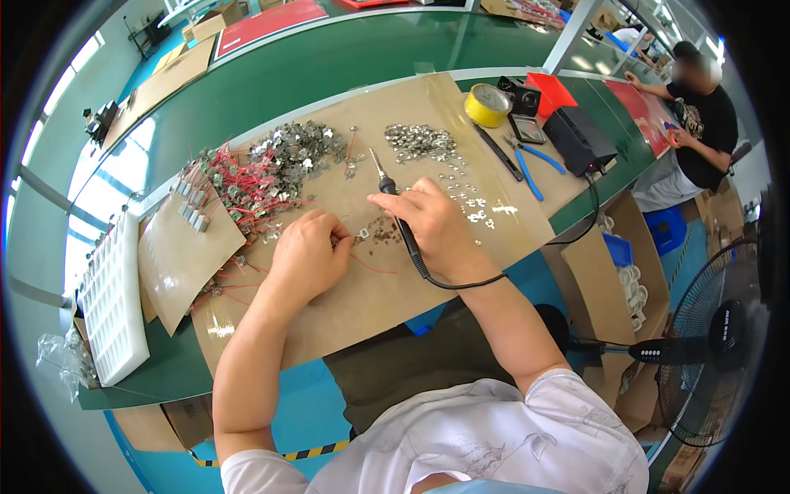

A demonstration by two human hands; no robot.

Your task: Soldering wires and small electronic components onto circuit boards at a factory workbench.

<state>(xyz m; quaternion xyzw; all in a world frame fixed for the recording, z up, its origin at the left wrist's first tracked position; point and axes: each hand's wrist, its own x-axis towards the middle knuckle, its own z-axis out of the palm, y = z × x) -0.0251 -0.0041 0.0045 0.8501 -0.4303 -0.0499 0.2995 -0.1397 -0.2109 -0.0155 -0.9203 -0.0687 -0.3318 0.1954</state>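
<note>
My right hand (434, 224) grips a soldering iron (387, 186) like a pen, its metal tip pointing up and away from me over the brown cardboard sheet (362, 317). To its left, my left hand (308, 253) rests on the cardboard with its fingers pinched together; what they hold is hidden. A thin red wire (372, 265) trails out beside those fingertips. Small brown pieces (383, 231) lie scattered between the hands. Farther off are a heap of small metal parts with red wires (247, 193), a pile of grey metal parts (300, 148) and a pile of shiny metal pieces (420, 142).
Yellow tape (487, 105), black tweezers (498, 152), blue-handled pliers (531, 169) and a black power box (579, 140) stand at the right. A white compartment tray (115, 305) sits far left. A fan (712, 346) is at my right; a co-worker (699, 123) sits beyond.
</note>
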